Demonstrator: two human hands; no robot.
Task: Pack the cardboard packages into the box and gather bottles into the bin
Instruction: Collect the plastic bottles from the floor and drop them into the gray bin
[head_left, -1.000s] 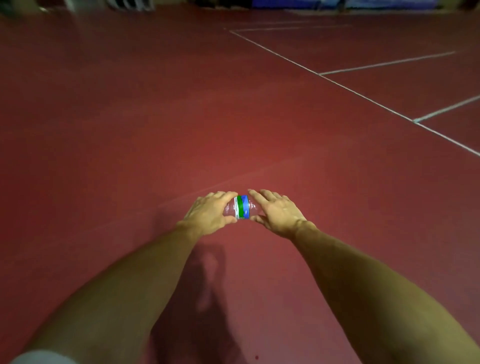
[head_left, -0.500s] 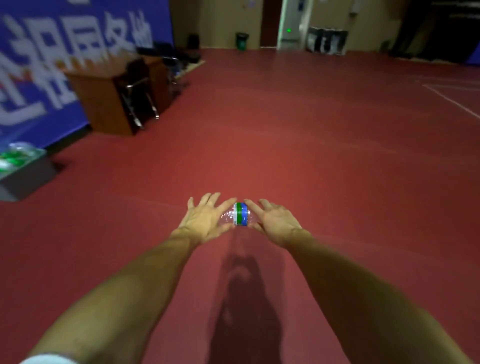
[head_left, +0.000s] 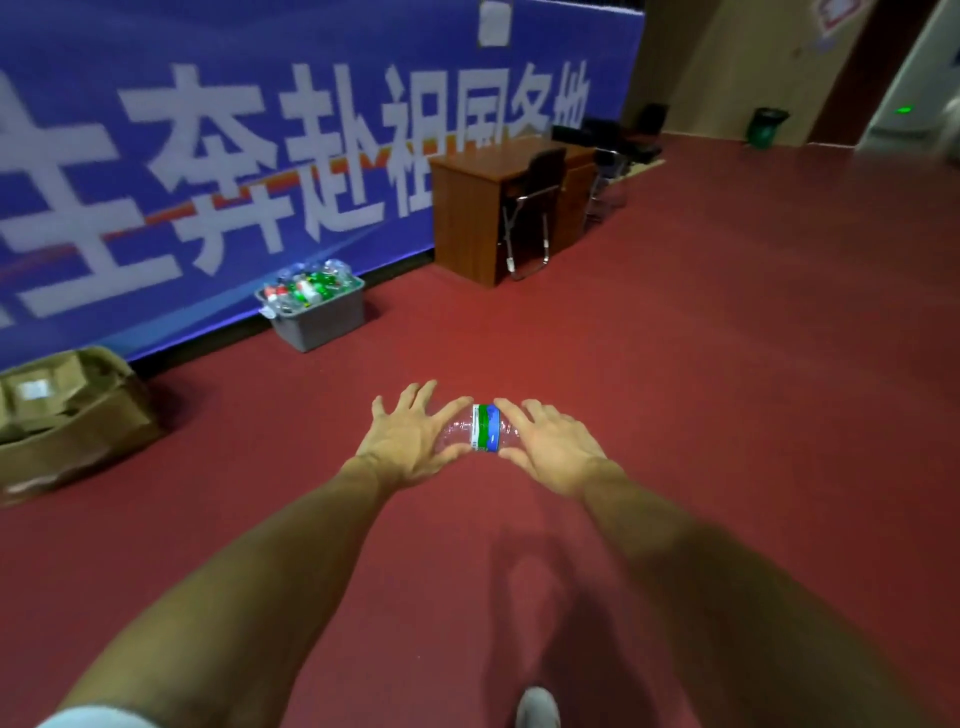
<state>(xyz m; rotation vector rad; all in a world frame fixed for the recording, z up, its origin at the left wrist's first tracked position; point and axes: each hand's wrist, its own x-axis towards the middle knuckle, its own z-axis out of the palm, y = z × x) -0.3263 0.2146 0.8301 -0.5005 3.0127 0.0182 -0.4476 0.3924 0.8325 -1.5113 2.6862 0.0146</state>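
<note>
Head view: the grey bin (head_left: 323, 323), ahead and left of the hands, is heaped with bottles, and the cardboard box (head_left: 78, 434) farther left looks packed, so the task seems well along. One clear bottle (head_left: 484, 428) lies crosswise, pressed between the left hand (head_left: 410, 444) and the right hand (head_left: 551, 448). Fingers are straight and spread, arms outstretched.

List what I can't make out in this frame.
Head view only.
bottle: both ends covered by left hand and right hand; cap unseen.
cardboard box: cut off by left edge, contents blurred.
bin: bottles inside too small to count.
banner: text motion-blurred.
</note>
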